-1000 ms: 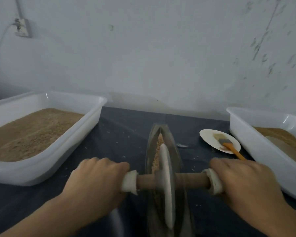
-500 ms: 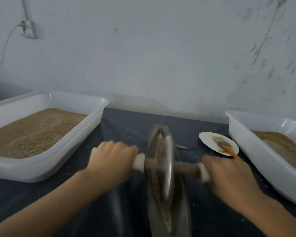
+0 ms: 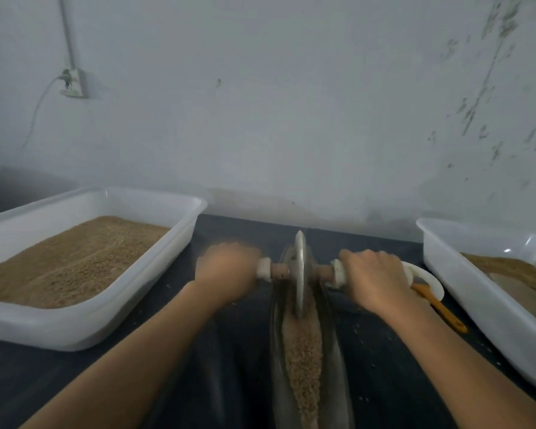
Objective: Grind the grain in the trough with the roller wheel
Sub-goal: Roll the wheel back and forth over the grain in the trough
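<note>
A long, narrow metal trough (image 3: 338, 360) lies on the dark table, running away from me, with a strip of brown grain (image 3: 302, 357) along its bottom. The roller wheel (image 3: 299, 274), a thin pale disc on a wooden axle, stands upright at the trough's far end. My left hand (image 3: 228, 275) grips the left handle of the axle and my right hand (image 3: 376, 280) grips the right handle. Both arms are stretched out forward. The handles themselves are hidden inside my fists.
A white tub (image 3: 84, 320) of grain stands at the left. Another white tub (image 3: 477, 308) with ground material stands at the right. Between it and the trough sits a small white dish (image 3: 427, 278) with an orange-handled brush (image 3: 440, 311). A wall rises just behind the table.
Both hands have pushed the wheel away from me, from the near part of the trough to its far end. The grain in the near part now lies uncovered.
</note>
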Tool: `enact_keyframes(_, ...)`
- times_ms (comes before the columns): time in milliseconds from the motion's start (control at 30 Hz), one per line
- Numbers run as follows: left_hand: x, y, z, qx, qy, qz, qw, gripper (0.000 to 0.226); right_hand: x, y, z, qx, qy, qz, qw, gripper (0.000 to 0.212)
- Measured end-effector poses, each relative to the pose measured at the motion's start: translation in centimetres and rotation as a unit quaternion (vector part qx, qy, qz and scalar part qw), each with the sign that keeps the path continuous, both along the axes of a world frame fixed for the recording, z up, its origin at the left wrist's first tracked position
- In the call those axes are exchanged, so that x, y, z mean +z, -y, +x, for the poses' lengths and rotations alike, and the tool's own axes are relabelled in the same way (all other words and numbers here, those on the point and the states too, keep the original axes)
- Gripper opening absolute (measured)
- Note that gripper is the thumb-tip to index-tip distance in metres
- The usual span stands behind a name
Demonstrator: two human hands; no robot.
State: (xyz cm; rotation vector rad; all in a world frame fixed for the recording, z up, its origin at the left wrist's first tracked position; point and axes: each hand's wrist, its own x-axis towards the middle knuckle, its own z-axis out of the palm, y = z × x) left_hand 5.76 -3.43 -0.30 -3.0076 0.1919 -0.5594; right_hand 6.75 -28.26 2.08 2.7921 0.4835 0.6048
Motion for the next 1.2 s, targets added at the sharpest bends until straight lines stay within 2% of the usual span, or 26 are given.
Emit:
enact_keyframes(100, 0.2, 0.2, -1.8, 0.000, 0.003, 0.007, 1.000, 0.019, -0.5, 0.8, -1.5, 0.009, -0.014, 0.002, 1.000, 0.031)
enact_keyframes(200, -0.1, 0.3, -7.7, -0.039, 0.009, 0.026, 0.999, 0.035, -2.3, 2.5, -6.0, 0.040, -0.040, 0.011, 0.998, 0.041)
enact_keyframes(233, 0.2, 0.4, -10.1, -0.074, 0.035, 0.046, 0.996, 0.043, -2.3, 2.9, -7.4, 0.031, -0.069, 0.018, 0.997, 0.043)
enact_keyframes(300, 0.9, 0.5, -13.6, -0.156, 0.090, 0.045, 0.983, 0.053, -1.6, 3.4, -9.3, -0.003, -0.194, 0.043, 0.980, 0.033)
enact_keyframes(333, 1.4, 0.5, -14.4, -0.165, 0.090, 0.044, 0.981, 0.053, -1.3, 3.6, -9.6, -0.035, -0.258, 0.038, 0.965, 0.026)
enact_keyframes(367, 1.6, 0.5, -14.7, -0.155, 0.063, 0.046, 0.985, 0.053, -1.0, 3.6, -9.8, -0.058, -0.284, 0.035, 0.956, 0.023)
enact_keyframes(433, 1.7, 0.7, -13.5, -0.116, -0.015, 0.065, 0.991, 0.045, -1.4, 3.5, -10.3, -0.043, -0.234, 0.016, 0.971, 0.024)
enact_keyframes(500, 0.7, 0.4, -10.4, -0.061, -0.034, 0.044, 0.997, 0.032, -2.1, 3.2, -9.0, -0.018, -0.128, 0.002, 0.992, 0.034)
enact_keyframes(567, 0.3, 0.0, -6.0, -0.044, -0.054, 0.005, 0.998, 0.020, -1.9, 2.3, -5.9, 0.013, -0.053, -0.002, 0.999, 0.034)
enact_keyframes(633, 0.7, -0.3, -2.0, -0.026, -0.073, -0.022, 0.997, 0.014, -0.5, 0.9, -2.2, 0.019, -0.010, -0.015, 1.000, 0.026)
enact_keyframes(733, 1.1, -0.2, 0.7, 0.003, -0.054, -0.026, 0.998, 0.014, 0.8, -0.4, 1.3, 0.001, 0.020, -0.026, 0.999, 0.019)
enact_keyframes(867, 0.3, -0.2, -2.8, -0.005, -0.065, -0.006, 0.998, 0.015, -0.3, 0.8, -2.3, 0.042, -0.018, -0.015, 0.999, 0.022)
enact_keyframes(1033, 1.0, -0.4, -12.8, -0.048, -0.076, 0.042, 0.995, 0.028, -0.5, 3.4, -11.2, 0.047, -0.137, 0.002, 0.989, 0.031)
enact_keyframes(1200, 2.4, 0.2, -13.5, -0.029, -0.130, 0.066, 0.989, 0.027, -0.2, 3.6, -12.0, 0.020, -0.180, -0.008, 0.983, 0.029)
